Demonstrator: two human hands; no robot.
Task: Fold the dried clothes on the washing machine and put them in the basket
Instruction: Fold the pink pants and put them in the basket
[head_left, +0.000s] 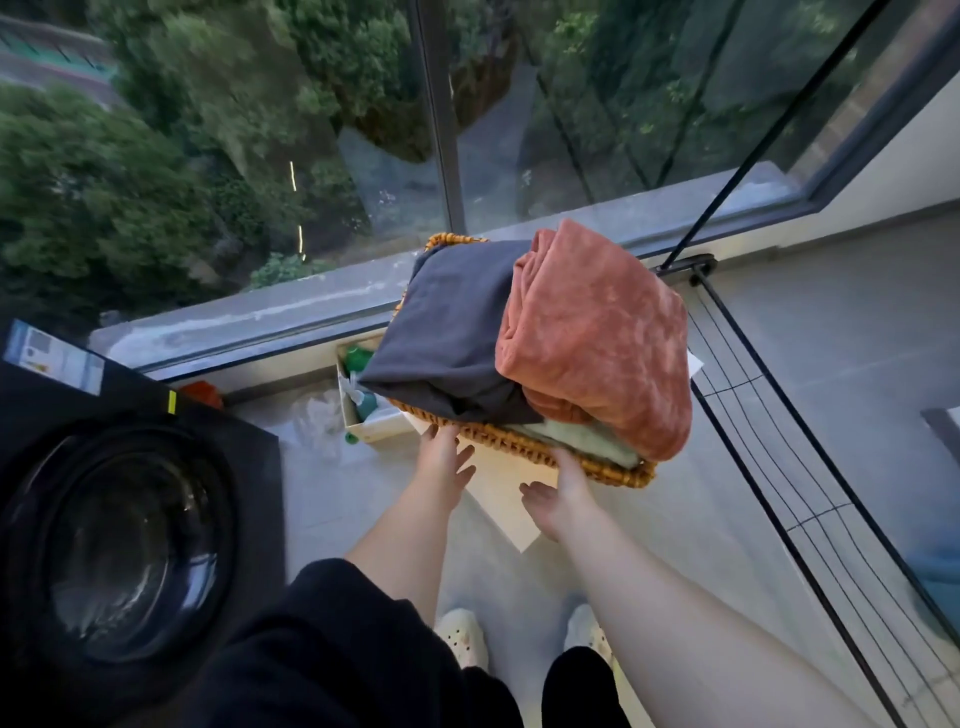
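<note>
Basket (519, 448): I see clothes (597, 338) heaped inside
Left hand (447, 457): fingers spread, empty, at basket's near rim
Right hand (563, 493): fingers straight, touching that rim

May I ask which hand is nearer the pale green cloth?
Right: the right hand is at the basket rim below the pale green cloth; the left hand sits further left.

Rust, grey and green in amber

The towel (597, 332) is mottled rust-orange, the garment (447, 332) plain dark grey, the cloth (587, 441) pale green, the woven basket (524, 448) amber, the washing machine (130, 519) black.
</note>
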